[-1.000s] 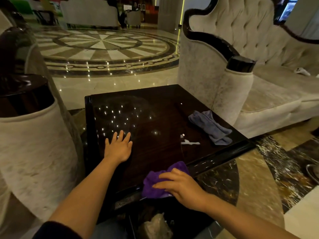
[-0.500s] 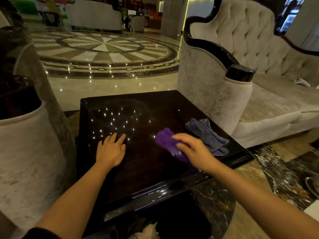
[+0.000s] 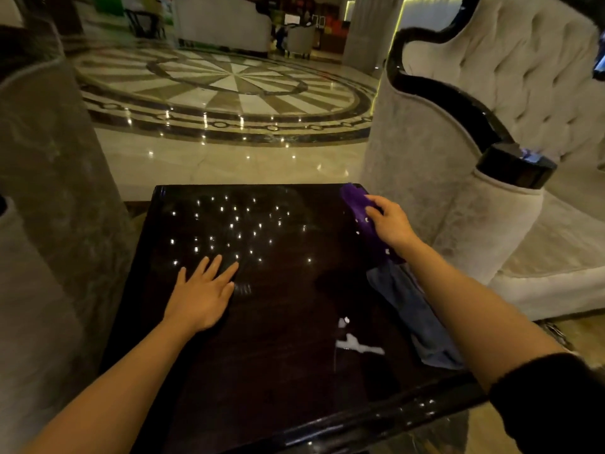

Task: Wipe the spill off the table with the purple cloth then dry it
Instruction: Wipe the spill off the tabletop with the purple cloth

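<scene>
Our right hand (image 3: 391, 222) has fingers curled onto the purple cloth (image 3: 361, 217), pressing it at the dark table's (image 3: 278, 371) far right corner. Left hand (image 3: 201, 294) lies flat, fingers slightly spread. White spill (image 3: 358, 345) sits left of the grey-blue cloth (image 3: 415, 316), which our forearm partly hides.

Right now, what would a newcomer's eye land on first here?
Probably the purple cloth under the right hand at the far right corner of the dark glossy table. Next, the white spill near the front edge beside a grey-blue cloth, and the left hand lying flat on the tabletop.
</scene>
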`<state>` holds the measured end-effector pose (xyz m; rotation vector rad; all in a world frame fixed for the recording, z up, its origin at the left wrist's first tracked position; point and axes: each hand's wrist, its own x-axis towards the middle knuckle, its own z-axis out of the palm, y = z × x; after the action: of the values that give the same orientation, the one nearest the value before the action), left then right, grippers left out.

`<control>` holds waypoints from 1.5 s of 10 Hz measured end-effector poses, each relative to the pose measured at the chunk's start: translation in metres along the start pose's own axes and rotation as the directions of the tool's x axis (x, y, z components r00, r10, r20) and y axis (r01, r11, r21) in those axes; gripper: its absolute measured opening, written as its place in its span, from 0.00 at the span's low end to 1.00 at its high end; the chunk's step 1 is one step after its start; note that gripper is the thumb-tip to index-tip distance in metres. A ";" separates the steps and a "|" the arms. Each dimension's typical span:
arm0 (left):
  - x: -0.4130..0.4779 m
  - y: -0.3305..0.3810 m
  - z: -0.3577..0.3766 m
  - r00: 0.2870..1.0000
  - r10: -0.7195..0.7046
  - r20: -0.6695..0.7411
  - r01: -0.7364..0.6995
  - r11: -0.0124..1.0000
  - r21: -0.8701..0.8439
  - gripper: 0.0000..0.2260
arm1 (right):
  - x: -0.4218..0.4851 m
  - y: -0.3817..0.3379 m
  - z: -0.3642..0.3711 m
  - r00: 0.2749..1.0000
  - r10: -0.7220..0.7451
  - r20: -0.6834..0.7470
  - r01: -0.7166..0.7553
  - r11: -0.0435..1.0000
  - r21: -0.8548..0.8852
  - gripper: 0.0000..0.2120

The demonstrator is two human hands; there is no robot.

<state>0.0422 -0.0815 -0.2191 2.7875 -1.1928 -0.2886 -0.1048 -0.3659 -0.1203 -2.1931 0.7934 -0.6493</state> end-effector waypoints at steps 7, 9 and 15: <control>-0.004 0.003 -0.002 1.000 -0.002 -0.031 0.001 0.999 -0.038 0.21 | 0.066 0.081 0.038 0.971 0.181 0.154 -0.074 0.846 -0.528 0.19; -0.005 0.005 -0.002 1.000 -0.006 -0.030 0.005 1.000 -0.031 0.21 | 0.052 0.055 0.043 0.931 0.176 0.321 -0.019 0.899 -0.437 0.16; -0.009 0.005 -0.004 1.000 0.014 -0.022 -0.014 1.000 0.020 0.22 | -0.073 0.009 0.066 0.813 -0.075 0.577 0.311 0.894 -0.322 0.17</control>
<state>0.0337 -0.0782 -0.2134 2.7901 -1.2159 -0.2453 -0.1154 -0.2911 -0.1837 -2.6729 0.4085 0.1020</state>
